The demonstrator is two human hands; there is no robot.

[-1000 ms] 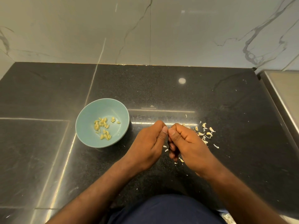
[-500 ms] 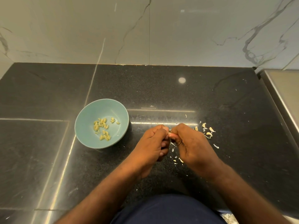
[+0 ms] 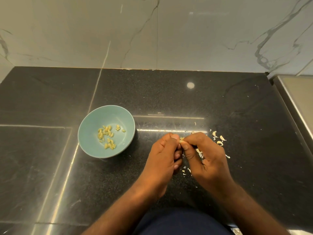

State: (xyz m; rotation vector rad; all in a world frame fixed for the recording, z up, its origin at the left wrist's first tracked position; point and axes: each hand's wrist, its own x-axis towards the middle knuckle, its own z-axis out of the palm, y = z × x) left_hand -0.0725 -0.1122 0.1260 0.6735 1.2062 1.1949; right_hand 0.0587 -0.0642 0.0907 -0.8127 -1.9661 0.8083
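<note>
My left hand and my right hand meet above the black counter, thumbs and forefingers pinching one small pale seed between them. Most of the seed is hidden by the fingertips. To the left stands a light blue bowl with several yellowish peeled kernels inside. Pale husk pieces lie scattered on the counter to the right of and below my hands.
A marble-patterned wall rises behind the counter. A steel surface borders the counter at the right edge. My dark blue clothing shows at the bottom.
My two hands have drawn slightly apart at the knuckles, the right hand has turned so its fingers open downward, and the seed now shows between the fingertips. The bowl has not moved.
</note>
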